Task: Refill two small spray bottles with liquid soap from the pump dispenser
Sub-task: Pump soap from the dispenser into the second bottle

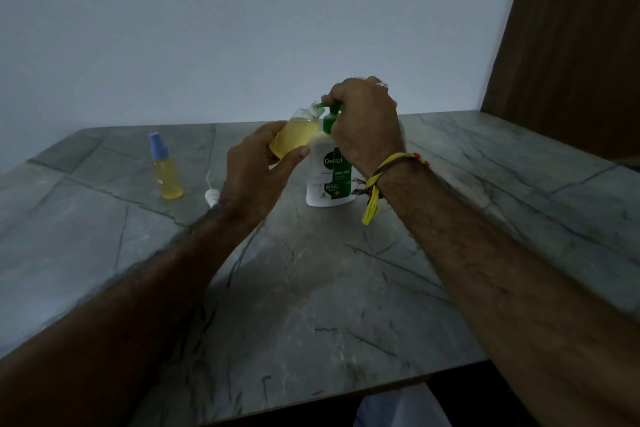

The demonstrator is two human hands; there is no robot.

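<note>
I am reading the left hand (256, 170) as curled round the lower body of the open spray bottle (294, 139), thumb on the near side and fingers wrapped behind. The bottle is tilted, with its uncapped neck (316, 110) lying just under the green pump head (332, 110) of the soap dispenser (329, 177), which is standing upright on the grey stone table (346, 288). The right hand (363, 125) is bearing down on the pump head from above, fingers bent over it.

Handling, as I am judging it: the bottle is looking light, thin-walled and clear, about two-thirds full of yellow liquid. It is probably yielding under a squeeze and turning slippery if soap runs down the outside, so I am favouring a mid-body hold with moderate pressure. The dispenser is looking heavier and stable on its broad base; the pump head is the only place to press.

Hard to make out: the nozzle tip and the neck opening are blurred and partly covered by the right fingers, so I cannot tell whether they are aligned. Motion blur is softening both hands.

The second spray bottle (166, 170), blue cap on, is standing well to the left. A white sprayer top (211, 196) with its dip tube is lying between it and the left wrist.
</note>
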